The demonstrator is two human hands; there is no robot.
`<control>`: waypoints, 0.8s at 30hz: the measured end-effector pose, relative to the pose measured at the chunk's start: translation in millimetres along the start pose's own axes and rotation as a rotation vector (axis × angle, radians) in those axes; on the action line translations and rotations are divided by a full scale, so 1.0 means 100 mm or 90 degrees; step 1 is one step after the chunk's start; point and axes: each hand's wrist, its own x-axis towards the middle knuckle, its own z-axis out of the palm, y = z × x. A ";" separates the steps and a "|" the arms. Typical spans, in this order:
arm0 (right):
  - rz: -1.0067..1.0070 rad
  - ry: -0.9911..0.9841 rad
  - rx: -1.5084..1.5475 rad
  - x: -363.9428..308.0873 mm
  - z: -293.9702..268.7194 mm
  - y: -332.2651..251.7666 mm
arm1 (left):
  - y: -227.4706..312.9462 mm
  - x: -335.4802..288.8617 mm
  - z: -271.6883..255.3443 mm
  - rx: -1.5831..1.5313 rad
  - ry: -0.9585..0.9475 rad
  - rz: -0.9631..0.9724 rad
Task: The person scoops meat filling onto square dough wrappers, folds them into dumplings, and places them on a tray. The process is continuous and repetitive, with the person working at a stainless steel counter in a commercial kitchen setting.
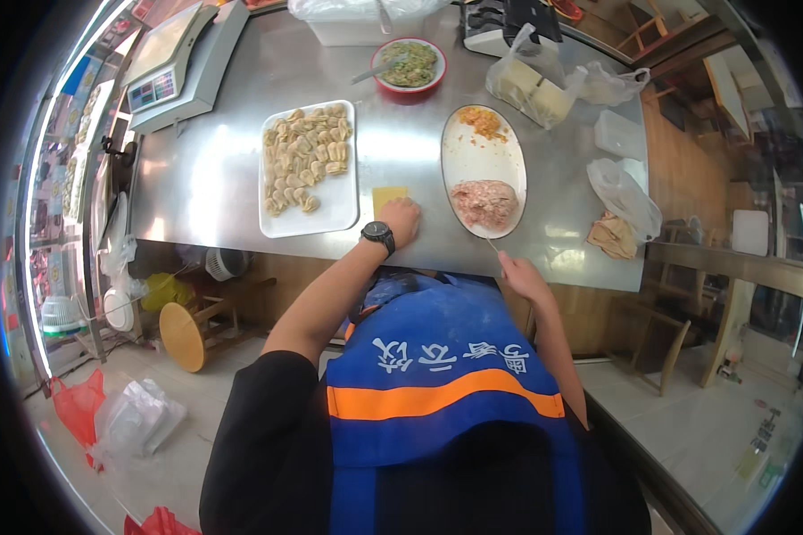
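Observation:
My left hand (401,221), with a black watch at the wrist, is low over the steel table, its fingers curled at the near edge of a square yellow dough wrapper (389,195). The fingertips are partly hidden. In my right hand (523,275) is the handle of a thin utensil (492,242), whose far end meets the near rim of an oval white plate (473,165) by the minced meat (485,203). Some orange filling (483,122) sits at the plate's far end. Left of my left hand, a white tray (285,223) carries rows of folded dumplings (303,152).
A red-rimmed bowl (409,94) of green filling holds a spoon. Behind it stands a white tub (348,31). A scale (174,67) is at the far left. Bagged wrappers (531,89), a clear box (619,134), a plastic bag (625,192) and a tan cloth (612,234) lie on the right.

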 end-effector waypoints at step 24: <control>-0.095 0.120 -0.179 0.48 0.16 -0.54 | -0.33 0.12 -0.13 -0.090 0.025 -0.087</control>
